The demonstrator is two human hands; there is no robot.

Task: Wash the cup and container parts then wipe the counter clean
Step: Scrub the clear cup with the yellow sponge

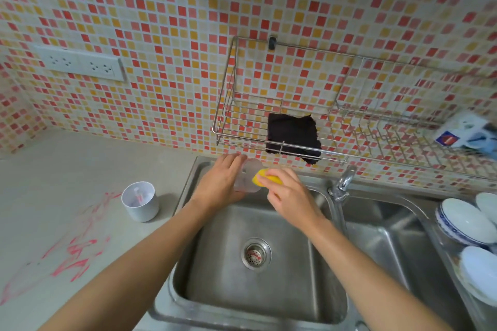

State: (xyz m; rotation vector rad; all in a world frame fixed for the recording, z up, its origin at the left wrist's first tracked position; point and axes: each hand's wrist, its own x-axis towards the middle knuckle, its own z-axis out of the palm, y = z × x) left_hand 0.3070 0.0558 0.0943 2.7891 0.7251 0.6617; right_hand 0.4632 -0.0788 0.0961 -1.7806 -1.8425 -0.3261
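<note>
Head view, looking down over a steel double sink (317,303) against a red-and-yellow mosaic wall. Left hand (220,183) clasps a clear, scallop-edged container part (248,174) over the back rim of the left basin, fingers curled round its left side; its flat face turned toward the right hand, long axis cannot be told through the blur and transparency. Right hand (289,193) closed on a yellow sponge (265,176), pressed against the clear part's right side. White cup (139,203) stands upright on the grey counter (67,174) just left of the sink, mouth up, something red and white inside. Red scribble marks (75,252) smeared across the counter, well left of the basin. Drain strainer (256,252) mid-basin. Tap (343,183) between the basins. Wire rack (295,115) on the wall holds a dark cloth (293,136). White bowls (465,220) stacked at far right
</note>
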